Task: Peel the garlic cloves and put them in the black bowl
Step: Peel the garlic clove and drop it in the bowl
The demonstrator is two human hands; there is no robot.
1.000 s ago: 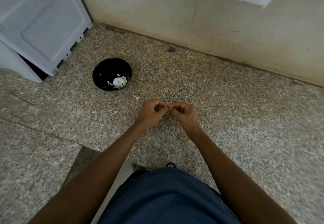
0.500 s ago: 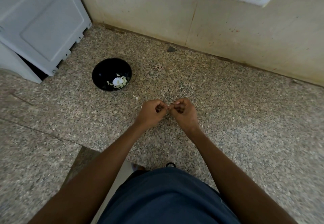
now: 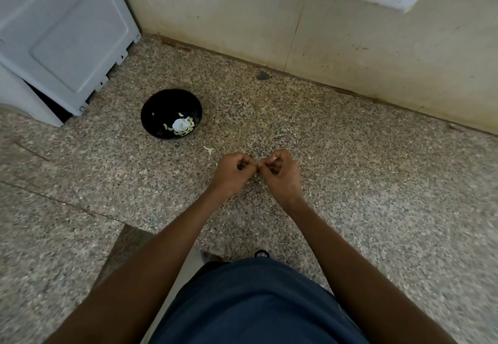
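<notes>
Speckled stone bench (image 3: pixel 350 182) below. Black bowl (image 3: pixel 171 114) toward left rear, near the grey appliance (image 3: pixel 59 33), already holding pale peeled pieces. Left hand (image 3: pixel 233 172) and right hand (image 3: pixel 280 175) meeting, fingers curled, pinching a barely visible garlic clove (image 3: pixel 258 165). Best: steady with one, strip skin with the other.

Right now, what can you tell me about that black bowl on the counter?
The black bowl is small, round and glossy, with a smooth dark inside that catches a small highlight. It stands upright on the speckled stone counter, near the pale grey appliance at the left and away from both hands. At its bottom lie pale garlic pieces, white to light green, gathered toward its right side. Nothing else touches it; a small white scrap lies on the counter just beyond its rim.
</notes>
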